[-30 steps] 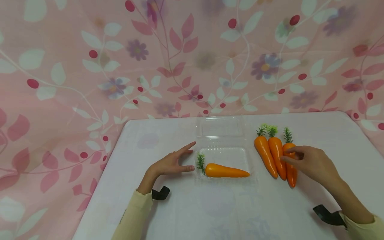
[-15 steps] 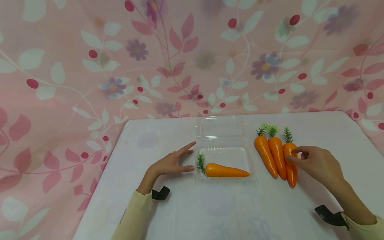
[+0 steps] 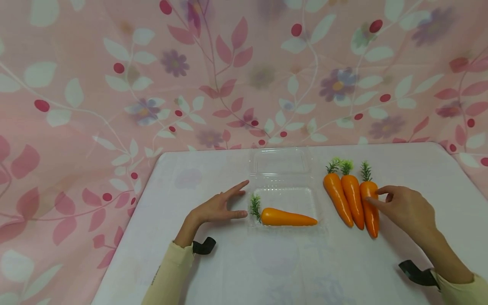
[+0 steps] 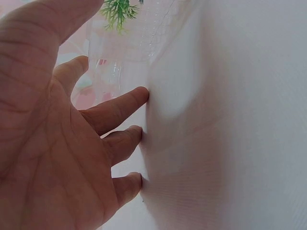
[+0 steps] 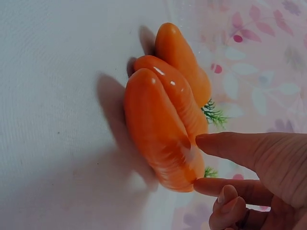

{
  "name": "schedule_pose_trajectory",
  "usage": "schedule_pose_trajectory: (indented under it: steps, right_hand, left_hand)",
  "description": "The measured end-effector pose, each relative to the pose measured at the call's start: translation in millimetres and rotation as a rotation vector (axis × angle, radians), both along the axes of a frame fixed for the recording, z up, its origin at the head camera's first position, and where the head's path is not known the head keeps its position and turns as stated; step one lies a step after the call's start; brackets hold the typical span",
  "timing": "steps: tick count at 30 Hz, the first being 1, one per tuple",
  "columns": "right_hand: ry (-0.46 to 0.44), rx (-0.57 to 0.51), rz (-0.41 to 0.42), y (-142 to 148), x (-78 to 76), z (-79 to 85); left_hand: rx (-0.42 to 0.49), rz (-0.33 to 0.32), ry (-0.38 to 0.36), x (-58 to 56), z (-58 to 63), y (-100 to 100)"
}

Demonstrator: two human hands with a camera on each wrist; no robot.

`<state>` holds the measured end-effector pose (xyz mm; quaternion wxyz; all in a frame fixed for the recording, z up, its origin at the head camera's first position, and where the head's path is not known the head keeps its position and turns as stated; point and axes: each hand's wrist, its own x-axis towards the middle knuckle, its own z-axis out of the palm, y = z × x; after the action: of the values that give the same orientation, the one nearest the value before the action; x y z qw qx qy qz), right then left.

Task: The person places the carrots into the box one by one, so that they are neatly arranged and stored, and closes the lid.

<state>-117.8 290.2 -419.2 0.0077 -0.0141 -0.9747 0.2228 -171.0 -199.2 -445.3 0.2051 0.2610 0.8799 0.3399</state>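
Note:
My right hand [image 3: 408, 207] pinches the rightmost orange carrot [image 3: 369, 212] by its upper part, thumb on one side and index finger on the other. In the right wrist view this carrot [image 5: 148, 115] lies nearest, its narrow tip pointing away from the hand. Two more carrots [image 3: 352, 199] with leafy green tops lie right beside it. My left hand [image 3: 214, 208] has its fingers spread, fingertips close to the left side of a clear plastic clamshell box [image 3: 282, 195]. Another carrot [image 3: 286, 217] lies crosswise inside the box, its green top to the left.
The box's lid [image 3: 281, 161] is folded back, away from me. Everything sits on a white-covered table [image 3: 267, 271]. Behind it hangs a pink floral cloth [image 3: 244, 84].
My right thumb has drawn back from over the middle carrot to the side of the rightmost one, which has shifted slightly right. The left hand and box have stayed still.

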Motion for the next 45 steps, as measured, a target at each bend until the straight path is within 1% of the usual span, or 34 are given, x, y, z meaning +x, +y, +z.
schedule_pose_trajectory:
  steps: [5, 14, 25, 32, 37, 45]
  right_hand:
    - [-0.014, 0.002, -0.011, 4, -1.5, -2.4]
    - [-0.066, 0.003, -0.014, 12, -4.7, -6.9]
    - [-0.108, 0.002, -0.049, 17, -11.2, -13.6]
    - [-0.166, 0.011, -0.080, 20, -14.0, -17.8]
    - [-0.191, 0.026, -0.081, 23, -14.6, -18.0]
    - [-0.189, 0.015, -0.085, 25, -15.5, -20.4]
  left_hand:
    - [0.004, 0.000, 0.000, 0.6, 0.2, 1]
    - [0.005, 0.000, 0.003, 0.7, -0.7, 1]
    - [0.002, -0.002, 0.004, 0.7, -1.0, 0]
    - [-0.002, -0.002, 0.008, 0.2, -0.9, 0]
    - [-0.004, 0.001, 0.009, 0.1, -0.6, 1]
    - [-0.003, -0.003, -0.003, 0.6, -0.4, 1]
